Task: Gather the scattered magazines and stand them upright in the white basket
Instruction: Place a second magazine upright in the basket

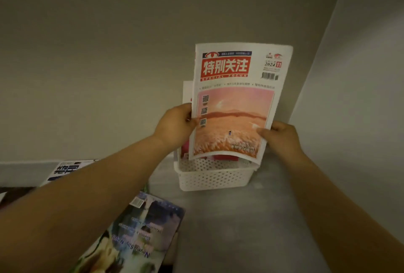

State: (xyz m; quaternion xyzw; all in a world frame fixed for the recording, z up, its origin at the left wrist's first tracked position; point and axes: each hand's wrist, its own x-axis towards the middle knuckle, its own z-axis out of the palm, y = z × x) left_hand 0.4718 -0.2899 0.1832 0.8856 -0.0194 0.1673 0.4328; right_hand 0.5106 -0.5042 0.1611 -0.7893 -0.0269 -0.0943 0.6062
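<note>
With left hand [176, 123] pinching the left edge and right hand [282, 135] pinching the right edge, right thumb on the cover, holds one magazine [236, 102] upright, cover toward the camera. Bottom edge bowed, right over the white basket [214, 176] in the corner; cannot tell whether already below the rim. Other magazines [187, 92] already standing in there, behind. Two more lying flat on the grey surface [240, 229]: waterfall magazine [142, 229] near, black-lettered magazine [65, 168] further left. Judged step: lowering into the front gap. Ease the squeeze to flatten the bow, else likely to snag the front rim. Lower straight down, seat the bottom edge on the basket floor, lean back against the standing ones, then let go
</note>
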